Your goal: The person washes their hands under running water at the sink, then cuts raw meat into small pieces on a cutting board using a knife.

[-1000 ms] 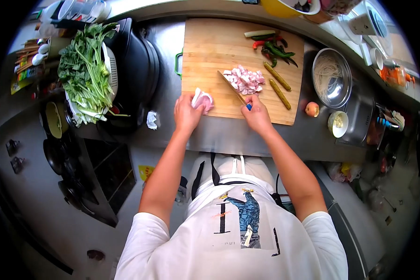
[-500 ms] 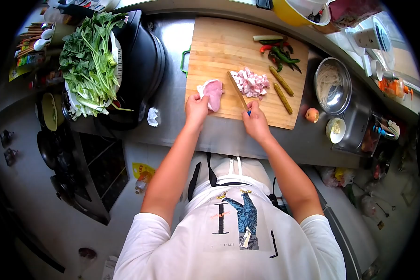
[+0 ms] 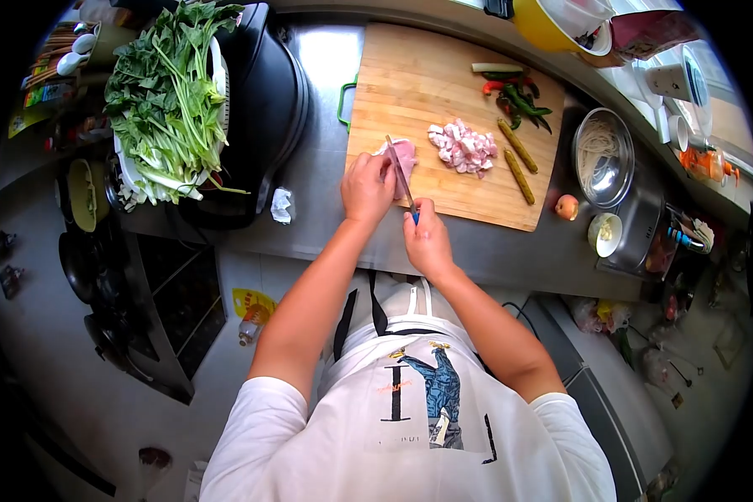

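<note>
On the wooden cutting board lies a pink piece of raw meat. My left hand presses on it with bent fingers, covering its left part. A kitchen knife with a blue-marked handle is gripped in my right hand. Its blade rests over the meat, close beside my left fingertips. To the right sits a heap of diced meat. Beyond the heap are two pickled cucumber-like sticks, then red and green chili peppers and a pale green stalk.
A basket of leafy greens stands at left by a black appliance. Crumpled white paper lies on the steel counter. At right are a metal bowl with pale strands, an onion-like bulb and a small bowl.
The knife has moved left from beside the diced meat onto the meat piece. My left hand has shifted from holding the meat's edge to pressing on top of it.
</note>
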Demonstrator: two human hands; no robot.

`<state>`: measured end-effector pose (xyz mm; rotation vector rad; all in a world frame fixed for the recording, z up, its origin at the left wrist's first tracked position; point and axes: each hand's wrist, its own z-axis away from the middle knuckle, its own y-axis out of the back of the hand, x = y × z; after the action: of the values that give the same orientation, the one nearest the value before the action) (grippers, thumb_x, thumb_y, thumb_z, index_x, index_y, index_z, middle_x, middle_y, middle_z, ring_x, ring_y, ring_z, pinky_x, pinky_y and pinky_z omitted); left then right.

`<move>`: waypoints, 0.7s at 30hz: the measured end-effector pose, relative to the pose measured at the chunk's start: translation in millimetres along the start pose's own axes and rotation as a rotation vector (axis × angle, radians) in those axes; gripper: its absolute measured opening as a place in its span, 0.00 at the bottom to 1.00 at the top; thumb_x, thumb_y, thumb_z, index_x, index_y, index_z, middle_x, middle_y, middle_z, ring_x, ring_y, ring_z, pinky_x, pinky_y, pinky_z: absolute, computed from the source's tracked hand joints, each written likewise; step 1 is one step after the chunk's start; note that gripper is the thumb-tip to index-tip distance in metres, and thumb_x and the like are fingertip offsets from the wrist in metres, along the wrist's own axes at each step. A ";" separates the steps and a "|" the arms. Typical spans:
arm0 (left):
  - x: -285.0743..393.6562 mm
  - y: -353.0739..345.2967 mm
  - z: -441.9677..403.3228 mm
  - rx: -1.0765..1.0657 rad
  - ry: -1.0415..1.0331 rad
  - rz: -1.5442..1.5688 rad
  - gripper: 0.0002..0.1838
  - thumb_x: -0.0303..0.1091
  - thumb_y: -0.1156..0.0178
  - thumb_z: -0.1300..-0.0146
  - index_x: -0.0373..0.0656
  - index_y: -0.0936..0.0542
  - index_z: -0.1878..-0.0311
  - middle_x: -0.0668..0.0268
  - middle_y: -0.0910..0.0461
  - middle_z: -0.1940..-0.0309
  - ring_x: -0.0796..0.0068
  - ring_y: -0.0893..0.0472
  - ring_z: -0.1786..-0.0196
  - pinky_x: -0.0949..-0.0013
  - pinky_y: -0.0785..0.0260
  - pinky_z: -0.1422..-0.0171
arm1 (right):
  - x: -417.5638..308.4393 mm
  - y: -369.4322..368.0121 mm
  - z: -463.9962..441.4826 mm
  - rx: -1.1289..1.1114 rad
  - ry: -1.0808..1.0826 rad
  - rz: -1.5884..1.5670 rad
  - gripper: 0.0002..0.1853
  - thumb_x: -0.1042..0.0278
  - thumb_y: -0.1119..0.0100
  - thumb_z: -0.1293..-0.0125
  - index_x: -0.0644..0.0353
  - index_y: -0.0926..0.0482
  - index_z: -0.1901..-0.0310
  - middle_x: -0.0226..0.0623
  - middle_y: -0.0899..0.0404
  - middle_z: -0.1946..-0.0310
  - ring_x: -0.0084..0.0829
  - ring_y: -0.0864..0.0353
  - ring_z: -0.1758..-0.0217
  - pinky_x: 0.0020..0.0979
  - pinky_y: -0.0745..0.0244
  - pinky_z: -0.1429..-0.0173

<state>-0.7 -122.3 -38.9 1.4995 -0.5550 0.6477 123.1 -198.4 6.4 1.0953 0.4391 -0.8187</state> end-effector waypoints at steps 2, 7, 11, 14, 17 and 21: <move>-3.3 -4.5 -1.8 0.012 0.006 0.010 0.04 0.34 0.34 0.43 0.46 0.17 0.67 0.63 0.20 0.68 0.58 0.19 0.63 0.59 0.26 0.59 | -1.6 -2.9 4.7 0.024 0.009 0.001 0.14 0.66 0.49 0.29 0.65 0.33 0.48 0.62 0.19 0.62 0.62 0.20 0.59 0.53 0.26 0.55; -10.0 -7.8 -2.9 0.009 -0.079 -0.009 0.05 0.32 0.34 0.47 0.43 0.20 0.72 0.60 0.23 0.70 0.54 0.22 0.64 0.54 0.29 0.59 | -6.0 -12.5 13.1 0.033 -0.076 0.036 0.14 0.66 0.49 0.30 0.65 0.33 0.48 0.62 0.19 0.62 0.64 0.20 0.60 0.55 0.26 0.56; -14.4 -11.1 -4.2 0.008 -0.089 0.013 0.05 0.31 0.35 0.47 0.43 0.20 0.72 0.59 0.23 0.71 0.54 0.22 0.65 0.55 0.29 0.59 | -10.7 -18.7 -0.3 0.044 -0.131 0.027 0.11 0.68 0.49 0.31 0.67 0.34 0.53 0.63 0.20 0.66 0.65 0.21 0.62 0.56 0.27 0.58; -15.5 -13.0 -4.5 0.025 -0.090 0.021 0.04 0.31 0.35 0.47 0.42 0.20 0.73 0.59 0.23 0.71 0.54 0.22 0.64 0.54 0.29 0.59 | -15.8 -19.9 -12.7 0.053 -0.130 0.035 0.10 0.70 0.49 0.32 0.67 0.34 0.56 0.64 0.21 0.68 0.65 0.21 0.63 0.57 0.28 0.59; -18.0 -13.7 -5.4 0.034 -0.139 0.021 0.05 0.30 0.34 0.47 0.42 0.21 0.72 0.60 0.23 0.73 0.55 0.22 0.66 0.56 0.29 0.61 | -16.5 -22.2 -31.0 0.071 -0.087 0.029 0.09 0.71 0.49 0.33 0.67 0.35 0.57 0.64 0.21 0.69 0.65 0.21 0.63 0.56 0.28 0.59; -17.1 -11.9 -2.9 0.003 -0.106 0.050 0.04 0.30 0.35 0.47 0.41 0.20 0.72 0.59 0.23 0.72 0.54 0.22 0.65 0.55 0.29 0.58 | -8.0 -21.6 -21.3 0.076 -0.100 0.016 0.09 0.71 0.48 0.33 0.66 0.33 0.58 0.64 0.22 0.69 0.65 0.22 0.63 0.55 0.29 0.59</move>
<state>-4.9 -119.9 -59.3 1.5328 -0.6750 0.6107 103.1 -180.9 -10.1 1.1215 0.3169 -0.8784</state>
